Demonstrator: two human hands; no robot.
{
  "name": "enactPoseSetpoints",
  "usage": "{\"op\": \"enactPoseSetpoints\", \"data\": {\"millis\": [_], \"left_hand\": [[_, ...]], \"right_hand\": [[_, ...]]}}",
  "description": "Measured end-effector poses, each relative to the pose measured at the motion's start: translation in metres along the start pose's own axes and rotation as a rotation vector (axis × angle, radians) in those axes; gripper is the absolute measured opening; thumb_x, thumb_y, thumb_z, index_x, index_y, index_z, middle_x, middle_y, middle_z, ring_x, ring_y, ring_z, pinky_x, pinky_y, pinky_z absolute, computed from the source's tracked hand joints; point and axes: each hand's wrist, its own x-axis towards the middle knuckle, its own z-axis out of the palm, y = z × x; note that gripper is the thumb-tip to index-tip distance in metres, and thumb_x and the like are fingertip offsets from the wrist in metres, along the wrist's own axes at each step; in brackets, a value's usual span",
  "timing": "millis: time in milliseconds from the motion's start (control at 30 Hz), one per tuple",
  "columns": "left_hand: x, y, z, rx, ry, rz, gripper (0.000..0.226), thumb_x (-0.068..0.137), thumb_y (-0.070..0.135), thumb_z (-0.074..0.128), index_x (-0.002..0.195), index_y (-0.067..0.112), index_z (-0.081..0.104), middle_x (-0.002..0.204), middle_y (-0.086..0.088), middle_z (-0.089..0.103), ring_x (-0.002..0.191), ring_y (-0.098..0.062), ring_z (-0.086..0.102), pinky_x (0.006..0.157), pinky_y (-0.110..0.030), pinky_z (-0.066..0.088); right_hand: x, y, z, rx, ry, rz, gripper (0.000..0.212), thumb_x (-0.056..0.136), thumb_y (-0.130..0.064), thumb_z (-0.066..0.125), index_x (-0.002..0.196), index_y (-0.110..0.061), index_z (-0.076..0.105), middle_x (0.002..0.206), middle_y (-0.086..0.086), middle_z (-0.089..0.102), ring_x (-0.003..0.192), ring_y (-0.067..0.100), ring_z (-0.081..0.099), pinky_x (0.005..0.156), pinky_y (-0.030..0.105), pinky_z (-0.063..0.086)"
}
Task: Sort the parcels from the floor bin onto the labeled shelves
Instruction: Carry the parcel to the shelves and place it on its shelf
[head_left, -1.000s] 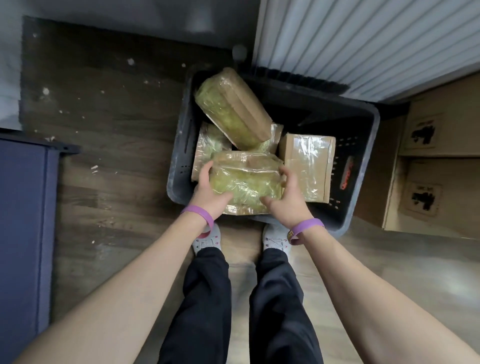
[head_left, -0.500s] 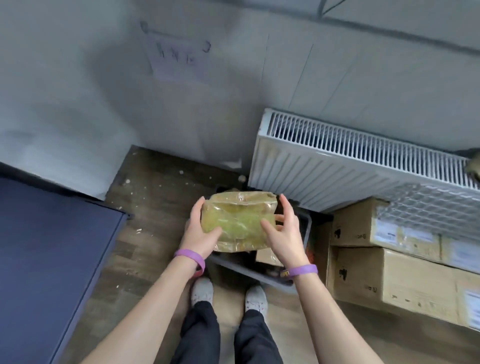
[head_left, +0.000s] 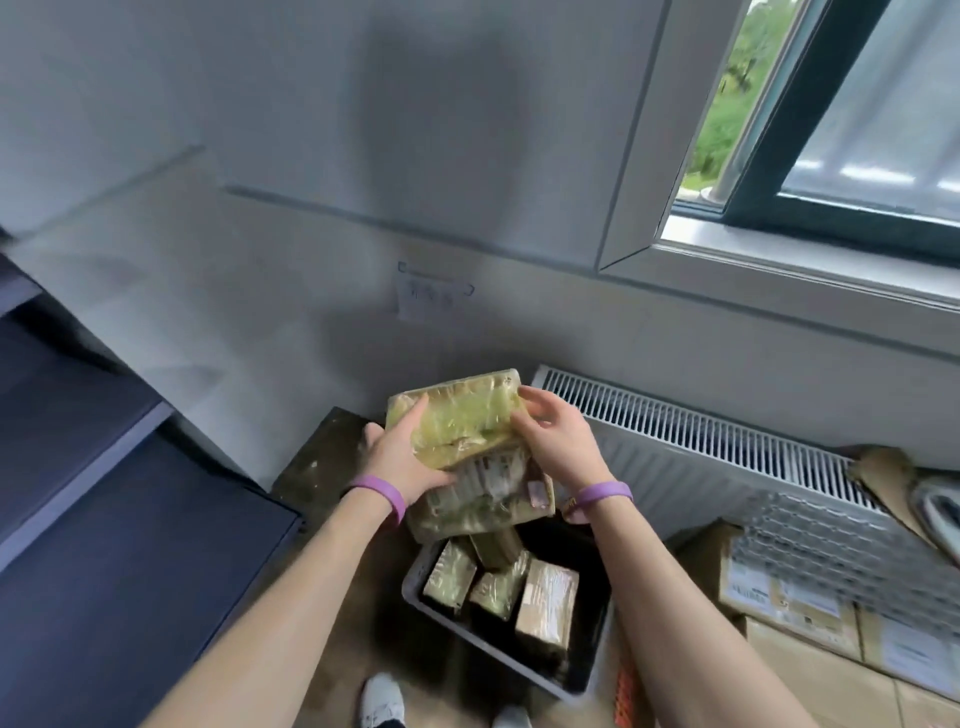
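Note:
I hold a plastic-wrapped parcel (head_left: 467, 431) up in front of me, tilted so a label side faces me. My left hand (head_left: 400, 457) grips its left edge, thumb on the front. My right hand (head_left: 556, 441) holds its right edge with curled fingers. Below it stands the dark floor bin (head_left: 587, 675) with several wrapped parcels (head_left: 545, 603) still inside. The dark blue shelves (head_left: 104, 467) run along the left.
A white radiator (head_left: 701, 447) lines the wall on the right, with stacked cardboard boxes (head_left: 810, 623) under a mesh sheet in front of it. A paper note (head_left: 431, 296) is stuck on the wall. A window (head_left: 831, 130) is at the upper right.
I have lifted the parcel out of the bin and raised it to chest height, turning it so its label side shows. My head has tilted up from floor to wall.

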Motion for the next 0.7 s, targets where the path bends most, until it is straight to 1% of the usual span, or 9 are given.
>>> {"op": "enactPoseSetpoints", "data": {"millis": [100,167,233,300,367,467,567,633,700], "left_hand": [[-0.003,0.005,-0.007,-0.037,0.113,0.034,0.088,0.065,0.045,0.081,0.140,0.043,0.036,0.106,-0.003,0.039,0.103,-0.027,0.051,0.099,-0.029,0.037],[-0.004,0.005,-0.009,-0.078,0.163,0.053,0.076,0.065,0.043,0.082,0.134,0.037,0.049,0.108,-0.004,0.047,0.107,-0.025,0.053,0.101,-0.029,0.040],[-0.005,0.004,-0.012,-0.111,0.188,0.062,0.063,0.067,0.040,0.082,0.126,0.032,0.060,0.116,-0.007,0.059,0.111,-0.022,0.056,0.101,-0.030,0.042],[-0.005,0.005,-0.014,-0.146,0.220,0.057,0.046,0.071,0.038,0.080,0.115,0.029,0.069,0.118,-0.001,0.067,0.109,-0.016,0.059,0.093,-0.023,0.043],[-0.005,0.007,-0.015,-0.197,0.260,0.045,0.034,0.074,0.034,0.078,0.106,0.026,0.073,0.113,0.003,0.070,0.104,-0.013,0.061,0.087,-0.019,0.041],[-0.006,0.010,-0.018,-0.333,0.324,-0.015,0.033,0.078,0.030,0.076,0.108,0.017,0.072,0.107,-0.001,0.071,0.096,-0.015,0.063,0.080,-0.019,0.043],[-0.008,0.009,-0.020,-0.538,0.398,-0.099,0.028,0.080,0.032,0.073,0.100,0.012,0.073,0.078,0.007,0.071,0.066,-0.004,0.062,0.049,-0.009,0.042],[-0.010,0.008,-0.017,-0.600,0.443,-0.148,0.023,0.080,0.038,0.073,0.082,0.015,0.073,0.057,0.017,0.063,0.049,0.005,0.056,0.035,-0.004,0.034],[-0.014,0.009,-0.010,-0.628,0.438,-0.170,0.030,0.078,0.042,0.072,0.068,0.014,0.069,0.047,0.015,0.061,0.043,0.003,0.057,0.034,-0.007,0.035]], "right_hand": [[-0.001,-0.011,-0.010,0.047,0.033,-0.070,0.035,0.095,-0.025,0.058,0.128,-0.017,0.062,0.125,-0.001,0.065,0.115,0.011,0.060,0.105,0.030,0.044],[-0.001,-0.012,-0.016,0.075,0.041,-0.105,0.032,0.096,-0.024,0.056,0.126,-0.017,0.063,0.122,-0.003,0.066,0.112,0.007,0.061,0.102,0.026,0.045],[-0.002,-0.011,-0.019,0.092,0.025,-0.129,0.031,0.096,-0.023,0.056,0.126,-0.018,0.062,0.117,-0.007,0.066,0.109,0.004,0.061,0.094,0.015,0.046],[-0.003,-0.009,-0.019,0.160,0.007,-0.129,0.033,0.096,-0.018,0.056,0.129,-0.017,0.059,0.115,-0.007,0.065,0.106,0.001,0.061,0.083,0.004,0.045],[-0.004,-0.005,-0.018,0.210,0.024,-0.123,0.035,0.096,-0.011,0.055,0.131,-0.015,0.056,0.117,-0.004,0.065,0.105,0.001,0.061,0.082,0.002,0.045],[-0.006,0.006,-0.020,0.170,0.089,-0.105,0.032,0.098,-0.015,0.053,0.129,-0.013,0.059,0.126,-0.002,0.063,0.114,0.007,0.059,0.096,0.015,0.044],[-0.011,0.018,-0.023,0.231,0.062,0.000,0.038,0.098,-0.039,0.050,0.132,-0.022,0.055,0.136,-0.006,0.056,0.124,0.010,0.052,0.107,0.035,0.042],[-0.016,0.020,-0.021,0.352,-0.043,0.064,0.050,0.094,-0.049,0.053,0.141,-0.035,0.043,0.143,-0.011,0.048,0.131,0.009,0.045,0.102,0.047,0.046],[-0.019,0.017,-0.015,0.431,-0.148,0.048,0.068,0.090,-0.045,0.063,0.145,-0.050,0.025,0.146,-0.015,0.043,0.133,0.009,0.044,0.093,0.048,0.052]]}}
